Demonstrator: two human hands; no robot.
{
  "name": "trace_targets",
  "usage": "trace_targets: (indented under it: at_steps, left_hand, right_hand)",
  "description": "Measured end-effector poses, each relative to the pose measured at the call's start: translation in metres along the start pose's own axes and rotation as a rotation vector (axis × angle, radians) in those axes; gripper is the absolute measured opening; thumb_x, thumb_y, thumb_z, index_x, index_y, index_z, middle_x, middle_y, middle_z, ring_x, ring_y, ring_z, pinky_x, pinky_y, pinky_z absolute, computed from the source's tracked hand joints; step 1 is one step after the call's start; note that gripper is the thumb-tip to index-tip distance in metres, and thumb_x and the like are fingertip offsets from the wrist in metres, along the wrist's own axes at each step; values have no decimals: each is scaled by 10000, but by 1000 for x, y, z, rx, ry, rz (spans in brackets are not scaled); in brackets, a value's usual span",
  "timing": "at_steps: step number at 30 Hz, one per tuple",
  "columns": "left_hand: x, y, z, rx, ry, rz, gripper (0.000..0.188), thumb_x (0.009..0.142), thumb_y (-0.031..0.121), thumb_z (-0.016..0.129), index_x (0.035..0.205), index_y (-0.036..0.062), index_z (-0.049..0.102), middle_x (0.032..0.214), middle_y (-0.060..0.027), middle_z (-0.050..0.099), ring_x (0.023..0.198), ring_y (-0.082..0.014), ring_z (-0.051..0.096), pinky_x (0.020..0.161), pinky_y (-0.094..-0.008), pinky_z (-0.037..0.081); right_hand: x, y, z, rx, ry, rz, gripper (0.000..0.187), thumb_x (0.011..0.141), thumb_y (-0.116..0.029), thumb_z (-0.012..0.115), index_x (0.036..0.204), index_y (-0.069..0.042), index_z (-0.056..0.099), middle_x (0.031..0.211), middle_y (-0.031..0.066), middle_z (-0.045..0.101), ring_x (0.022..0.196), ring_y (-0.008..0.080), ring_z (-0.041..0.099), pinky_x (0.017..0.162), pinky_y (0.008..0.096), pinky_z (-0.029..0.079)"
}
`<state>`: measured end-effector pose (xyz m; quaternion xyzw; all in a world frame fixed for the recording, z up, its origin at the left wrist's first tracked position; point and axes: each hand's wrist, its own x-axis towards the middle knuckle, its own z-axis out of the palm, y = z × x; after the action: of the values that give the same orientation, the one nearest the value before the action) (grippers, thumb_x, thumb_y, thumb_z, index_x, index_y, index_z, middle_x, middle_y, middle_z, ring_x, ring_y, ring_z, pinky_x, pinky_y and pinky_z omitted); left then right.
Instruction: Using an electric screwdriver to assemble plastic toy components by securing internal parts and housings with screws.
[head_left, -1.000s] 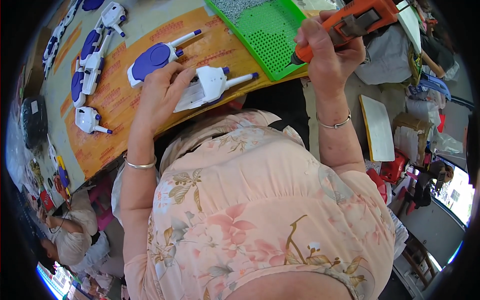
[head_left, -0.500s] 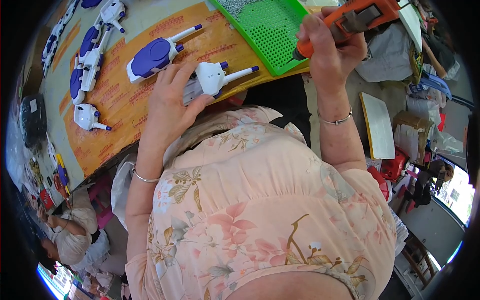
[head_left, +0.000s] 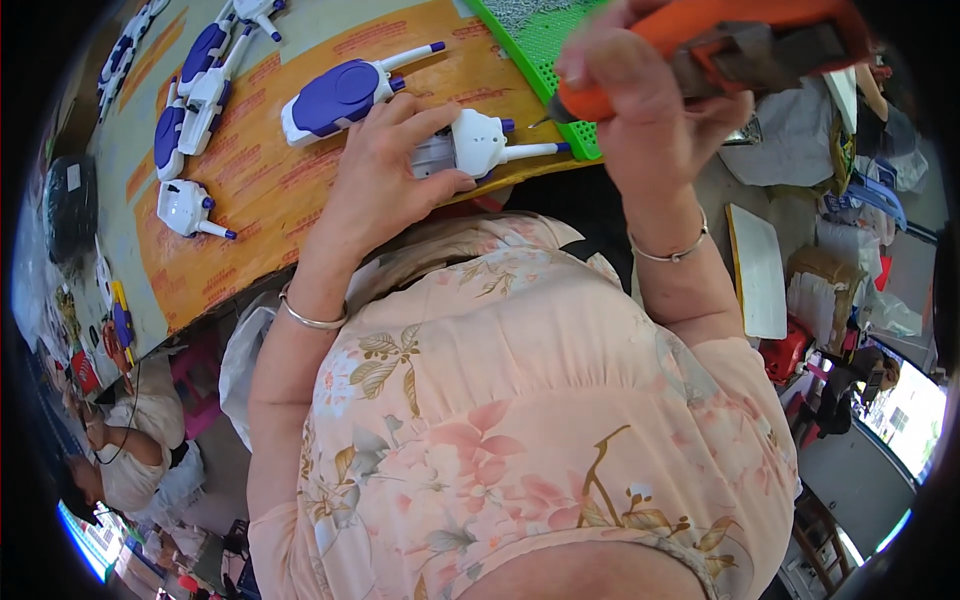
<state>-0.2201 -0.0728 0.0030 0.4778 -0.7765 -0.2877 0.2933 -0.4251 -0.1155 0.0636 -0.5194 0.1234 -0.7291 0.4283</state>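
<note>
My left hand (head_left: pixel 385 185) grips a white plastic device housing (head_left: pixel 482 143) with a spout and purple tips, thumb on the near side, fingers on the far side. It lies near the table's front edge. Just beyond my fingers sits a similar device with a purple cover (head_left: pixel 345 98). In my right hand (head_left: pixel 640 110) is an orange power screwdriver (head_left: pixel 760 45), raised over the near corner of a green perforated tray (head_left: pixel 585 140). Its thin bit points left toward the housing and looks apart from it.
Small silvery screws (head_left: pixel 530 10) lie at the tray's far end. More white and purple devices (head_left: pixel 205 110) stand at the table's left, with an open white shell (head_left: pixel 190 208) nearer. Beyond the left edge is another person (head_left: pixel 140 450); a white board (head_left: pixel 757 270) stands at the right.
My right hand has brought the screwdriver left and its bit closer to the housing. In the picture, my left hand, housing and table have shifted right, partly as the view moved.
</note>
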Motion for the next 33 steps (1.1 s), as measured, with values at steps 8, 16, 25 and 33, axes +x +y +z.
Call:
trace_targets:
  at_steps: [8, 16, 25, 33]
  left_hand:
    - [2, -2, 1, 34, -7, 15, 611, 663, 222, 888, 1226, 74, 701, 1174, -128, 626, 1130, -324, 569, 969, -435, 434]
    - [0, -1, 2, 53, 11, 16, 613, 659, 227, 892, 1222, 75, 705, 1161, -121, 624, 1115, -318, 570, 958, -431, 433]
    - [2, -5, 4, 70, 18, 56, 618, 650, 217, 892, 1220, 75, 699, 1096, -108, 614, 1075, -313, 577, 939, -430, 442]
    - [5, 2, 3, 51, 51, 98, 595, 659, 184, 875, 1208, 59, 684, 1091, -110, 613, 1068, -335, 579, 929, -445, 464]
  right_hand:
    - [-7, 5, -5, -262, -196, 158, 191, 875, -3, 726, 1024, 9, 607, 761, 74, 636, 666, 160, 619, 640, 294, 532]
    - [-12, -21, 31, -458, 14, 353, 529, 790, -71, 852, 1173, 2, 495, 835, 22, 620, 749, 86, 608, 672, 241, 489]
    - [-22, 6, 11, 443, -108, 634, 472, 785, -27, 847, 1157, 6, 559, 854, 37, 614, 746, 101, 605, 677, 248, 491]
    - [-20, 10, 14, -241, -194, 347, 395, 755, -22, 858, 1062, 0, 611, 827, 27, 643, 729, 100, 619, 679, 251, 503]
